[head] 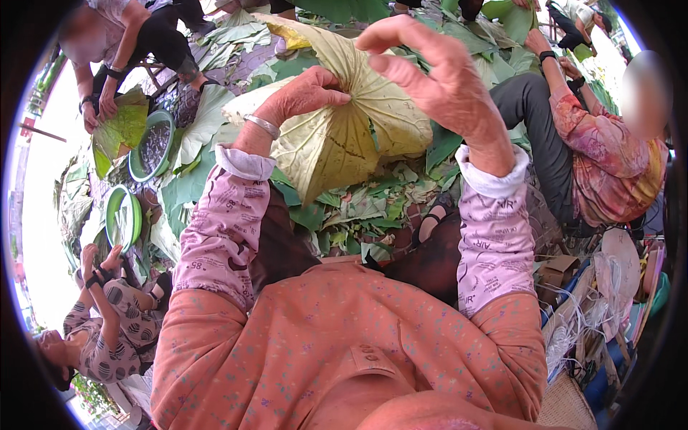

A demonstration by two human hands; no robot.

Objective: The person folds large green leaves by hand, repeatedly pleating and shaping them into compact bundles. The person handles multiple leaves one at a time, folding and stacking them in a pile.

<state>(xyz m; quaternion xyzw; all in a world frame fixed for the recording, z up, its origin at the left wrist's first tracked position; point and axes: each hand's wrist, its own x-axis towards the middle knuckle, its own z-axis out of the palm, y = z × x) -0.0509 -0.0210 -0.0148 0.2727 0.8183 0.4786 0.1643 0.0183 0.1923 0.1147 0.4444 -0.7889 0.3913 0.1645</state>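
A large yellow-green lotus leaf (336,140) hangs in front of me, its veins meeting near its centre. My left hand (306,97), with a silver bangle at the wrist, pinches the leaf close to that centre between thumb and fingers. Raised over the leaf's right part is my right hand (430,80), slightly blurred, its thumb and curved fingers apart and nothing seen between them. Below the held leaf, cut leaf scraps (360,209) cover the ground between my knees.
A co-worker at upper left holds a leaf beside a green basin (153,145); a second green basin (123,217) is near another seated person. One more person sits close on the right. A cardboard box (558,271) and plastic strips (591,306) lie at lower right.
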